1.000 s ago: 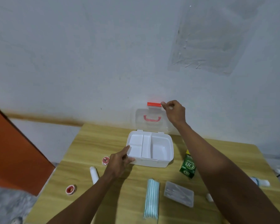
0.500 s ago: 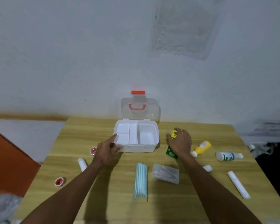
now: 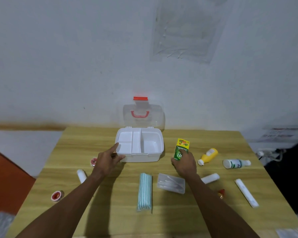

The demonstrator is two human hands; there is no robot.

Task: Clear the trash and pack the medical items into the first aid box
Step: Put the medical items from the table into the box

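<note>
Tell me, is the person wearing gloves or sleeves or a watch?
No. Both arms are bare all the way up to the edge of the picture, with no sleeves showing. The left hand and right hand have no gloves, and no watch, rings or bracelets show.

Light wood-grain table against wall. Landmark = white first aid box at back middle, lid up. Left of box: small red tape roll, white roll, another red tape roll further out toward front-left. In front of box: striped blue-white pack, clear plastic case. Right of box: yellow bottle on its side, white bottle also lying down, white roll, long white tube near right edge
</note>
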